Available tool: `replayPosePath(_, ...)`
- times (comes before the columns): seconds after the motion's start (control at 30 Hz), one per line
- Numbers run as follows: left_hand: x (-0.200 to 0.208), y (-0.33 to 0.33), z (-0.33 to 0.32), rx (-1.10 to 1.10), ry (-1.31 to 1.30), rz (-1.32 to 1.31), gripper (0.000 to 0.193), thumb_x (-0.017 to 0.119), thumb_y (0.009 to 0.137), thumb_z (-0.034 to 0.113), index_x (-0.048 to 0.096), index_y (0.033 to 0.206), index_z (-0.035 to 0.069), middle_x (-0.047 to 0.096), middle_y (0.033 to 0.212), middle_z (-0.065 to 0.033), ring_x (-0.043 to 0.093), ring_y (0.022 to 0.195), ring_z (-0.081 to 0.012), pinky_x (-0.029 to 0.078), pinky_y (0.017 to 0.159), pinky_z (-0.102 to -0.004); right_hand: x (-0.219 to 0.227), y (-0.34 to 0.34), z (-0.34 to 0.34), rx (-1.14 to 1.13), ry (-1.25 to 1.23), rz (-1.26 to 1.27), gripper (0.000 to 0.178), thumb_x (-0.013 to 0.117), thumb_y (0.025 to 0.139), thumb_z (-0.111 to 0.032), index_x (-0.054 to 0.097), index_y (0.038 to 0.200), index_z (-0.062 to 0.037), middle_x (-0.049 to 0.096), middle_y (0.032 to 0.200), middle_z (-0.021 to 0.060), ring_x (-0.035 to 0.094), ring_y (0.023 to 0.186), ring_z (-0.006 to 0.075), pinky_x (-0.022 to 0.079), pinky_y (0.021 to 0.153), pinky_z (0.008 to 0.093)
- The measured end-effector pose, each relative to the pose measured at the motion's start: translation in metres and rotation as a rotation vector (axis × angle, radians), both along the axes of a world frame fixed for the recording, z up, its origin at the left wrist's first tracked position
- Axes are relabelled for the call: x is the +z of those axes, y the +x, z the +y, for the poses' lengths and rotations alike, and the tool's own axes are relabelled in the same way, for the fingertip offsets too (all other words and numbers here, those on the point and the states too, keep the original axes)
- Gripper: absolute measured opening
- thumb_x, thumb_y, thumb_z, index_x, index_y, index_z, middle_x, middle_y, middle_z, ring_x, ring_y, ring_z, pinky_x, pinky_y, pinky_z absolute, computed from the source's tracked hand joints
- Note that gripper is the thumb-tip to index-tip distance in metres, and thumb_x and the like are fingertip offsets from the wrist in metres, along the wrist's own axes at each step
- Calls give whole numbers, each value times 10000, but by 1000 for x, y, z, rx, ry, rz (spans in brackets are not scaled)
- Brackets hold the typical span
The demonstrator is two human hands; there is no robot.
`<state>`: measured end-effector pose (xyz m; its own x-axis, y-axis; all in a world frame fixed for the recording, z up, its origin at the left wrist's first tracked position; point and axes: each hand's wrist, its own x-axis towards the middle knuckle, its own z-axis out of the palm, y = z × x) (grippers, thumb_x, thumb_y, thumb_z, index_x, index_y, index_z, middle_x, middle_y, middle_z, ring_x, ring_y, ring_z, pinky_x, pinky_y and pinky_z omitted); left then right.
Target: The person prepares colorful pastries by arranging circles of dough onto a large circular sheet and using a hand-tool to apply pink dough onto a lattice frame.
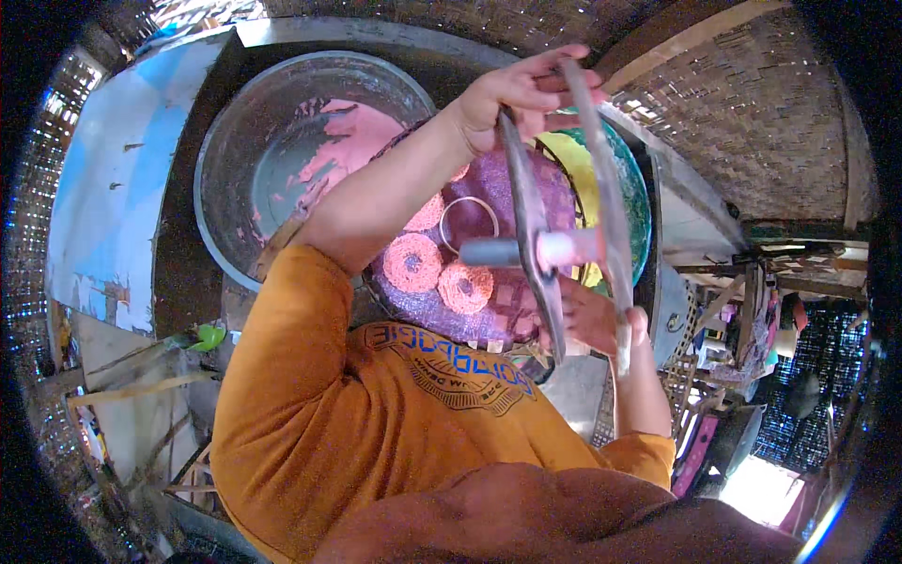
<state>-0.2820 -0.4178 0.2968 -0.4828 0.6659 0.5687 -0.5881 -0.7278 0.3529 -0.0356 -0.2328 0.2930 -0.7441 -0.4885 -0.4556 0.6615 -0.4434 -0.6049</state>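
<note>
Between my hands is a hand press: two long wooden bars, a dark one and a paler one, with a grey cylinder (490, 251) and a pink-smeared plunger (568, 248) between them. My left hand (526, 92) grips the bars' far ends, and my right hand (594, 315) grips the near ends. The press hangs tilted over a round purple tray (512, 183), blurred a little by motion. On the tray lie several pink rounds of thin strands, one coil (412, 263) beside another coil (466, 287). A pale ring (469, 199) lies next to them.
A large grey basin (272, 179) with pink dough (348, 141) smeared inside stands on the left. On the right, partly behind the press, is a green basin (637, 179) with something yellow (575, 160) in it. A blue-and-white panel (113, 188) stands at far left; woven walls enclose the space.
</note>
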Motion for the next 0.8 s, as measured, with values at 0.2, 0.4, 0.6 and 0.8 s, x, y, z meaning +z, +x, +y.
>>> replayPosePath(0.2,-76,-36,11,-89,78,-366,473,493,779,523,546,1040,132,588,1003,-142,524,1026,-333,398,892,-487,1,-29,8,106,214,-14,869,600,634,-495,300,1293,-15,467,1191,179,513,1003,317,378,875,404)
replayPosePath(0.4,-97,-31,2,-15,103,-433,475,472,786,533,553,1016,125,599,956,-157,565,938,-363,457,798,-500,-2,-30,1,119,292,-10,805,606,630,-452,363,1244,9,520,1112,173,535,968,289,405,833,400)
replayPosePath(0.6,-88,-51,-35,58,132,-311,448,494,778,527,590,955,128,594,932,-164,566,921,-366,460,790,-499,-1,-56,-27,130,368,44,786,630,600,-431,416,1210,17,529,1108,149,532,962,242,400,841,336)
replayPosePath(0.8,-82,-66,-30,68,138,-274,415,512,775,518,587,911,133,594,895,-140,572,891,-352,473,763,-482,9,-65,-29,-16,605,96,910,652,567,-322,266,1315,22,420,1265,138,388,1171,267,274,985,338)
